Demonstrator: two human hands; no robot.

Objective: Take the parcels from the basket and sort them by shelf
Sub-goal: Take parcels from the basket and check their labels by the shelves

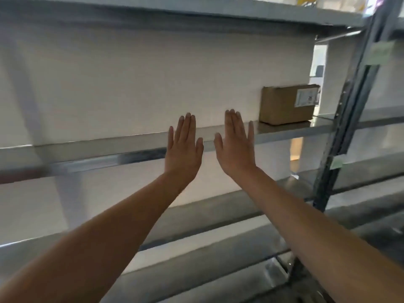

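Before metal shelf (131, 141): left hand (184, 147) and right hand (237, 147) raised side by side, backs to camera, fingers straight, holding nothing. Cardboard parcel (286, 104) resting on same shelf, well right of right fingertips (231, 115), untouched, near dark upright post (345, 119).

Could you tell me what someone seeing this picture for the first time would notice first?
Two bare hands, the left hand and the right hand, are raised flat with straight fingers at mid-frame, holding nothing. Behind them runs a grey metal shelf, and a single brown cardboard parcel with a white label sits at its right end.
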